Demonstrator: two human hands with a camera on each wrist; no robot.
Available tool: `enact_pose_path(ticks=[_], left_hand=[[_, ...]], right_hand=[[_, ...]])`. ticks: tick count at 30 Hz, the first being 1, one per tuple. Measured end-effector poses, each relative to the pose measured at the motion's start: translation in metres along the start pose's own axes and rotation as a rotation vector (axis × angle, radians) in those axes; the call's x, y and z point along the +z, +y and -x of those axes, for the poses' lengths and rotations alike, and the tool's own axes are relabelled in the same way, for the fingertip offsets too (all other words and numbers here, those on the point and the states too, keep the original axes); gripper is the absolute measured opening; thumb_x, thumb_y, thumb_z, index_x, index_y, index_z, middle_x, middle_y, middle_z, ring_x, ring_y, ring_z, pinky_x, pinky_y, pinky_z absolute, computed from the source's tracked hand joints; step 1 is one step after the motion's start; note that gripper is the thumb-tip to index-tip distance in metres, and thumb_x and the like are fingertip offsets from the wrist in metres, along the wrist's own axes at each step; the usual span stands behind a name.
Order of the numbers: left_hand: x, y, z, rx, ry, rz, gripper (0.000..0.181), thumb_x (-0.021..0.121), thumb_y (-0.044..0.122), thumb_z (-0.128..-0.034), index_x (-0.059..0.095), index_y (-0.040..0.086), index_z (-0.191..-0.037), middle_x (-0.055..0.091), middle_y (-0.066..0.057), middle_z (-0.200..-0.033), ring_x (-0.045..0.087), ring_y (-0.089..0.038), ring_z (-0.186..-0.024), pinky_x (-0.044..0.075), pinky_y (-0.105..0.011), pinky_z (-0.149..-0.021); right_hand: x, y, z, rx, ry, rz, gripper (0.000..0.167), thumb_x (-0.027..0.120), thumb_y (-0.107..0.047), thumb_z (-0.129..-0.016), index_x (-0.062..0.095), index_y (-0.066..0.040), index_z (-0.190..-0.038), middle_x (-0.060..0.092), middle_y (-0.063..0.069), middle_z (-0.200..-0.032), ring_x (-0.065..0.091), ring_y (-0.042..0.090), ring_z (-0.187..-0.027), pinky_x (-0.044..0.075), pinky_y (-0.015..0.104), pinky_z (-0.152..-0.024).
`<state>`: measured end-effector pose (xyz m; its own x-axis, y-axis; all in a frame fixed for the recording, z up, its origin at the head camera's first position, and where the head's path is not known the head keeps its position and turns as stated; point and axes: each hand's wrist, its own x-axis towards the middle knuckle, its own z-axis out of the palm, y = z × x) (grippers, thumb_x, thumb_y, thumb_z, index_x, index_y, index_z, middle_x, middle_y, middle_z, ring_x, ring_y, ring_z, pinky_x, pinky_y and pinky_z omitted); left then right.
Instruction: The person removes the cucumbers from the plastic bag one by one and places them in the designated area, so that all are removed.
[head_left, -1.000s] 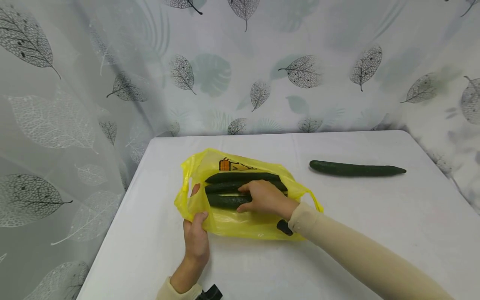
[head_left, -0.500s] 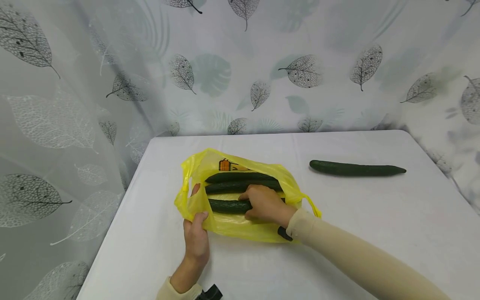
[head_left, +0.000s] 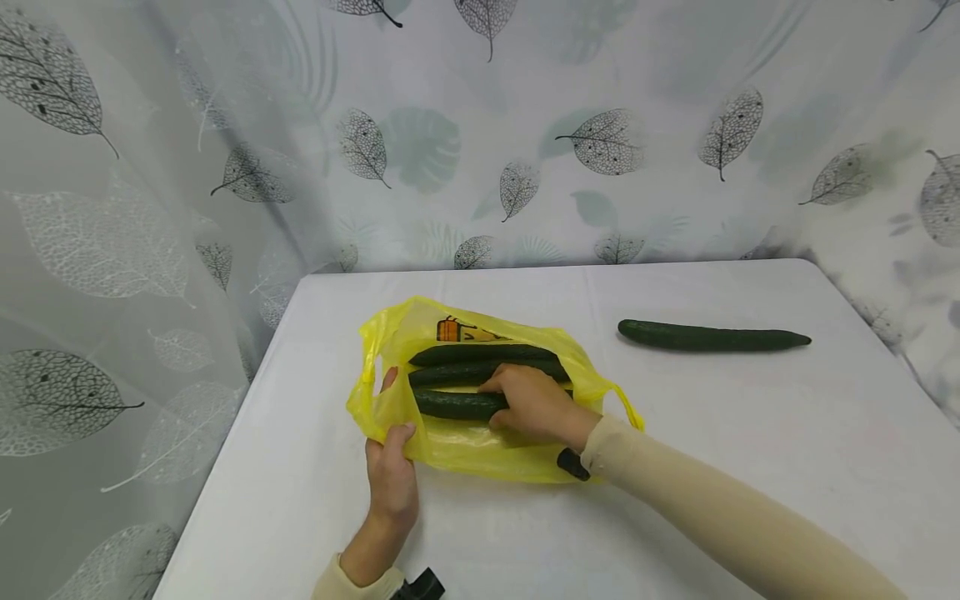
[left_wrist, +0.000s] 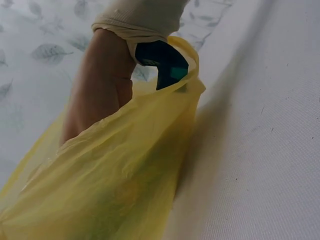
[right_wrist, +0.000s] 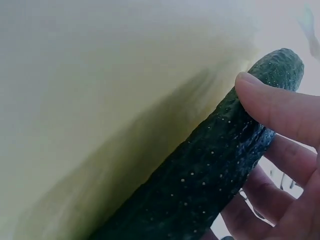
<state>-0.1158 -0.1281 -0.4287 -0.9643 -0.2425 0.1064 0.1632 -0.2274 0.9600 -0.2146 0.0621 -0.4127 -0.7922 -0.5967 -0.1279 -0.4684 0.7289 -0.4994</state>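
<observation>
At the lower left of the head view, the left hand (head_left: pixel 392 475) rises from the bottom edge, wrist upright, thumb and fingers closed about the left side of the yellow plastic bag (head_left: pixel 487 465); the fingers are partly hidden. Mid-frame, the right hand (head_left: pixel 536 404) reaches in from the lower right, palm down over the bag's mouth. The right wrist view shows its thumb on one side of the nearest cucumber (head_left: pixel 457 405) and fingers on the other, clamped on it. Half a second ago that cucumber sat lower in the frame; it has since shifted slightly up, narrowing the gap to the middle cucumber (head_left: pixel 450 376). I judge this a small adjustment, as it remains inside the bag. Above lies the farthest bagged cucumber (head_left: pixel 480 354); a loose cucumber (head_left: pixel 712 337) rests on the table (head_left: pixel 750 408), right of centre.
</observation>
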Motion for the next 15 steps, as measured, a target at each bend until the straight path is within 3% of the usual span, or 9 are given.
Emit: enact_pose_path(ticks=[10,15], left_hand=[[-0.001,0.0,0.0,0.024,0.028,0.018,0.068,0.031,0.0,-0.0928,0.019,0.004,-0.16,0.028,-0.007,-0.16,0.031,-0.02,-0.141,0.026,-0.024,-0.114],[-0.002,0.0,0.0,0.027,0.04,0.028,0.064,0.031,0.001,-0.0933,0.023,0.005,-0.156,0.037,-0.01,-0.152,0.039,-0.021,-0.134,0.03,-0.025,-0.113]], right_hand=[[-0.013,-0.002,0.009,-0.017,0.065,-0.063,0.046,0.081,-0.017,-0.085,0.07,-0.012,-0.129,0.065,0.006,-0.127,0.059,0.028,-0.119,0.048,0.045,-0.099],[-0.014,0.001,0.016,-0.035,0.118,-0.112,0.045,0.08,-0.015,-0.085,0.07,-0.014,-0.129,0.066,0.005,-0.125,0.06,0.026,-0.118,0.05,0.044,-0.096]])
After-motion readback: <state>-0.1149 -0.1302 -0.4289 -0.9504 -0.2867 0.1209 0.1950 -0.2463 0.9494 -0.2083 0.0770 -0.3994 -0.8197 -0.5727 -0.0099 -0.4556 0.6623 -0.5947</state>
